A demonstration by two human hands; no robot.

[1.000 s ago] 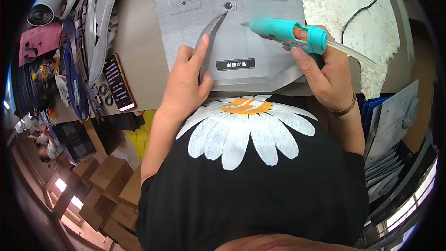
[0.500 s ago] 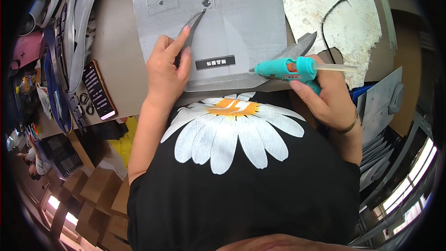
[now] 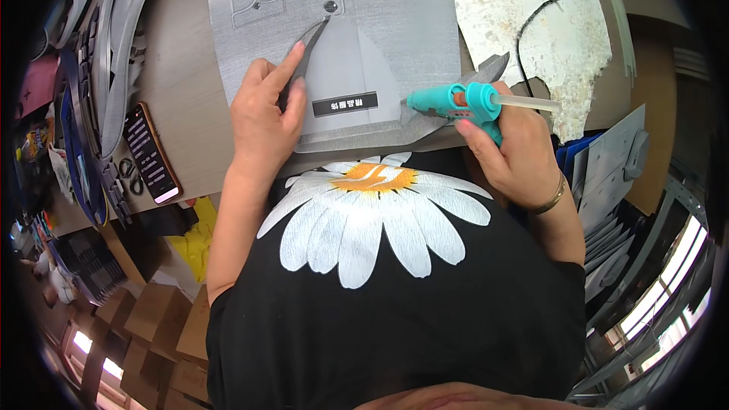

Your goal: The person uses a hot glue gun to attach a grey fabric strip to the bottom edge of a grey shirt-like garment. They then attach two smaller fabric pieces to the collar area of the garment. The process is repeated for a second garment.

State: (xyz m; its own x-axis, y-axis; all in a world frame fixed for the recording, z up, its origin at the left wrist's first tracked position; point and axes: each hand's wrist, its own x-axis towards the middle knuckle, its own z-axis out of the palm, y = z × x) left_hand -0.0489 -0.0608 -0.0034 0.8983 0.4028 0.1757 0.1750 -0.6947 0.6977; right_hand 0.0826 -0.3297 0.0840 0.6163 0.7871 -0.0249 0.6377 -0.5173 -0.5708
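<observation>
A grey denim-print sheet (image 3: pixel 418 23), with printed pockets and a round button, lies on the table in front of me. Its near part is folded into flaps around a smooth pale area with a black label strip (image 3: pixel 345 103). My left hand (image 3: pixel 266 110) grips the curved left flap (image 3: pixel 313 39) between thumb and forefinger, the forefinger stretched along it towards the button. In my right hand (image 3: pixel 520 152) is a teal glue gun (image 3: pixel 440 99), a pale glue stick (image 3: pixel 531 102) poking from its back. Its nozzle points left, at the lower right fold of the sheet.
A smartphone (image 3: pixel 154 156) lies left of the sheet, beside black loops (image 3: pixel 130 175) and long grey strips (image 3: pixel 121 83). At the right, a black cable (image 3: pixel 524 23) crosses a stained white board (image 3: pixel 566 15). Flat grey panels (image 3: pixel 611 156) stand lower right; cardboard boxes (image 3: pixel 158 311) are lower left.
The whole view has shifted slightly, with the table's contents a little further left. The glue gun's nozzle has moved slightly up along the right fold. My left hand keeps its grip on the flap.
</observation>
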